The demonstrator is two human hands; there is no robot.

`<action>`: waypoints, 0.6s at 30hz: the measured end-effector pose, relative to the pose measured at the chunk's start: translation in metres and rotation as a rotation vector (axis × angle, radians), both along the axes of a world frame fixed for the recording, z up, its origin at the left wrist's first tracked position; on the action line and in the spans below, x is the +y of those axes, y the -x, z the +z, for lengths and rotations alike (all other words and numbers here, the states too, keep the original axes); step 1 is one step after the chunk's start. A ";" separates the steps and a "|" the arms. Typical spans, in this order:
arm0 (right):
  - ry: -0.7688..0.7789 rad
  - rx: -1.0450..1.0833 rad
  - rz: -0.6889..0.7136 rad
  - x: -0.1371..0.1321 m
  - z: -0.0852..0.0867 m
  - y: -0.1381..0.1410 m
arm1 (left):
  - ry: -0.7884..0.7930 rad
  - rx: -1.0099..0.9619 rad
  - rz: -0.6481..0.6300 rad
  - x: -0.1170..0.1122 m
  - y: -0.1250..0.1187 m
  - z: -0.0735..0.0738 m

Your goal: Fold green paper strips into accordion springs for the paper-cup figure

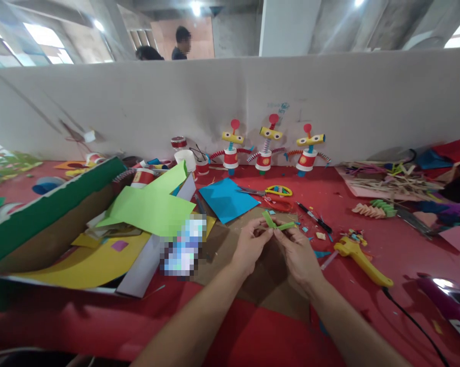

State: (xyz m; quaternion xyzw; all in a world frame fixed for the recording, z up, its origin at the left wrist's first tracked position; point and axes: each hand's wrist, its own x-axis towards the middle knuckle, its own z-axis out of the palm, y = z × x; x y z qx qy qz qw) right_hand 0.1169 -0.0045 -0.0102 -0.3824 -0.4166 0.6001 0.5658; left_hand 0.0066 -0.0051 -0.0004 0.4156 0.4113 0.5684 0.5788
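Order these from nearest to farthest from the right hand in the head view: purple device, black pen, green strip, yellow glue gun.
1. Green strip: held in the right hand.
2. Black pen: just beyond, rightward.
3. Yellow glue gun: farther right.
4. Purple device: far right, lower.

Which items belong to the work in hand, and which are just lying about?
Likely in the work:
- narrow green paper, pinched by the left hand and right hand
- light green sheet, similar colour, so possibly related

Apparently just lying about, none held:
- blue sheet
- yellow-handled scissors
- yellow glue gun
- purple device
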 end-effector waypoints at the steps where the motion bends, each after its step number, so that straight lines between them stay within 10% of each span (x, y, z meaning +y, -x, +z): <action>1: -0.002 -0.011 -0.003 0.001 -0.001 -0.001 | -0.031 0.060 0.005 0.001 0.001 0.000; 18: 0.136 0.156 0.092 0.002 0.007 -0.005 | -0.214 0.303 -0.086 0.007 0.008 -0.001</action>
